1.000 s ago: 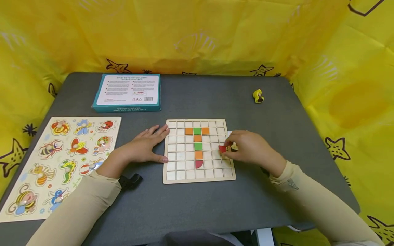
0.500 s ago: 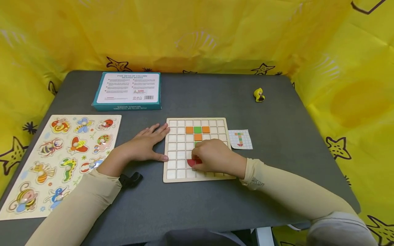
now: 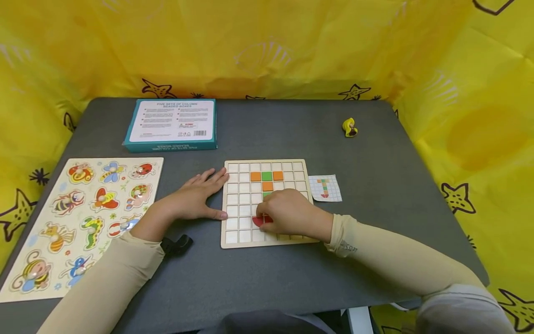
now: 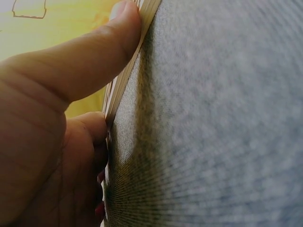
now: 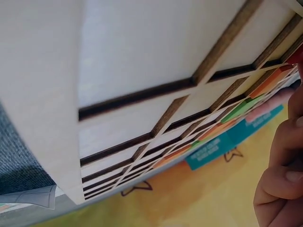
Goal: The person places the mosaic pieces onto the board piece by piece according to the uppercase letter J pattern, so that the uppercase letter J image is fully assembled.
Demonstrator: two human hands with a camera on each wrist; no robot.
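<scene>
My right hand [image 3: 289,212] is over the lower middle of a wooden grid board [image 3: 242,245], pinching a red quarter-round tile [image 3: 257,222] at a square there. Red also shows just right of that tile, partly behind the fingers. Orange tiles [image 3: 255,176] and green tiles [image 3: 266,176] form a T shape on the board, its lower stem covered by the right hand. Fingers spread, my left hand [image 3: 193,199] rests on the table with its fingertips and thumb touching the board's left edge. The left wrist view shows the thumb [image 4: 94,56] against that edge.
A small paper card [image 3: 333,189] with a coloured T pattern lies just right of the board. To the left is an insect puzzle board [image 3: 89,204]. A teal-edged box [image 3: 171,123] and a small yellow figure [image 3: 349,127] sit farther back.
My right hand has carried the red tile from the board's right edge leftward to the bottom of the stem, uncovering the paper card. My left hand has stayed put.
</scene>
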